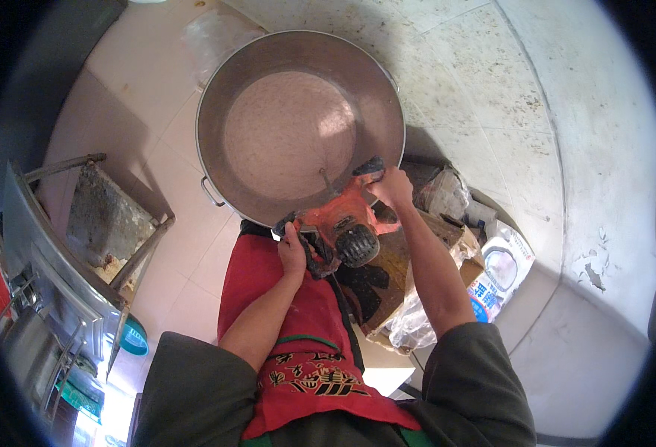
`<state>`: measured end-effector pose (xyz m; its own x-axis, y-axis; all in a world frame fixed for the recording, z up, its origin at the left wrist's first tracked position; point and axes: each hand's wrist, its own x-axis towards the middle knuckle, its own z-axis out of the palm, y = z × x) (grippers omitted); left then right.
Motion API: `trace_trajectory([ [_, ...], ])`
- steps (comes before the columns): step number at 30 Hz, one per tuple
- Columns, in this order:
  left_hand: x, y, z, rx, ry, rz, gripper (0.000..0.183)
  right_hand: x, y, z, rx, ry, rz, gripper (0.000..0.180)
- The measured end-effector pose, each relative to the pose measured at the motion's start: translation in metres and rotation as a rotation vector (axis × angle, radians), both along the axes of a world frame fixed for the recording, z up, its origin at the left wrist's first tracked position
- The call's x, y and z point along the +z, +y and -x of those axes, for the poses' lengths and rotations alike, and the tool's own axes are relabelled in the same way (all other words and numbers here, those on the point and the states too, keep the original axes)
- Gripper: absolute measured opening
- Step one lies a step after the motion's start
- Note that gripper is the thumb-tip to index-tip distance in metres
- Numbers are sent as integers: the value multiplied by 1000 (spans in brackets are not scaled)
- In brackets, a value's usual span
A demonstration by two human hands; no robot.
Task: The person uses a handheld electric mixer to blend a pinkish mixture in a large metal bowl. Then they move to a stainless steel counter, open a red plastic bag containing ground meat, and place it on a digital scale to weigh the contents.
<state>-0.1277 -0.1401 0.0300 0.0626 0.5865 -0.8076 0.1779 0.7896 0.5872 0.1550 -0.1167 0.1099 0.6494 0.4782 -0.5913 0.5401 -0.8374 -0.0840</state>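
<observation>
A handheld electric mixer (342, 218), orange with a black motor housing, is held over the near rim of a large metal pot (378, 123). My left hand (293, 251) grips its black handle on the left. On the other side, my right hand (393, 189) is closed around the right handle. The mixer's thin metal shaft (324, 177) reaches down into a pinkish-brown liquid (286, 131) in the pot. Its lower end is hidden in the liquid. The surface looks speckled, with a bright patch of light on the right.
To my right, a worn cardboard box (389, 274) holds plastic wrapping, beside a printed bag (504, 265). A tiled wall (473, 84) rises behind them. On the left stand a wooden-framed stand (107, 215) and a metal counter (59, 279). A teal basket (133, 335) sits below.
</observation>
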Motion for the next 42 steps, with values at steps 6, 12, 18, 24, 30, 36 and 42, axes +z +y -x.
trace_trajectory([
  [6, -24, -7, 18, -24, 16, 26, 78, -1, 17, 8, 23, 27, 36, 48],
  [12, -20, 0, 26, 15, 31, 51, 81, -10, 36, 11, 70, 64, 45, 52],
  [18, 16, 19, 31, 64, -49, 160, 81, -26, 62, 13, 102, 174, 30, 54],
  [24, 20, 26, 35, 105, -34, 171, 80, -25, 98, 20, 187, 179, 120, 53],
  [30, 35, 30, 31, 224, -38, 149, 82, -34, 122, 25, 264, 229, 58, 51],
  [36, 45, 48, 33, 273, -58, 144, 80, -49, 148, 27, 335, 273, 3, 47],
  [42, 42, 51, 37, 365, -43, 125, 79, -41, 179, 46, 390, 321, -1, 46],
])
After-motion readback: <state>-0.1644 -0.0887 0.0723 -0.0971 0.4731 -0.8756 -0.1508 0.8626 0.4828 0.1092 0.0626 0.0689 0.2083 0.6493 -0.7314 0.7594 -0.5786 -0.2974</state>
